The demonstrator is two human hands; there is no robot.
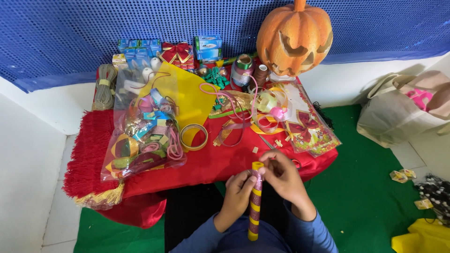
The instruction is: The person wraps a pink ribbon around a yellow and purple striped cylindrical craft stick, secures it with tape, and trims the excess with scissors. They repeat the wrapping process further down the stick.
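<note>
Stick (255, 201) of yellow colour, wrapped in a spiral with glittery pink ribbon, held upright in front of the body, just below the near edge of the bench (211, 164) with the red cloth. Long axis nearly vertical in the head view, upper end pointing away toward the bench, lower end toward the lap. Left hand (237, 194) closed around the stick a little under its top, fingers curled on the ribbon. Right hand (281, 175) closed in a pinch at the very top of the stick, seemingly pressing the ribbon end there. To do this wrapping well, probably best to keep the ribbon tight and at the same slant, press each turn flat with the thumb, and turn the stick slowly so the yellow gaps stay even. Beyond the stick, on the bench: clear bag of ribbon scraps (143, 136) to the left, loose ribbon coils (269, 110) straight ahead, orange pumpkin (294, 37) at the far side.
</note>
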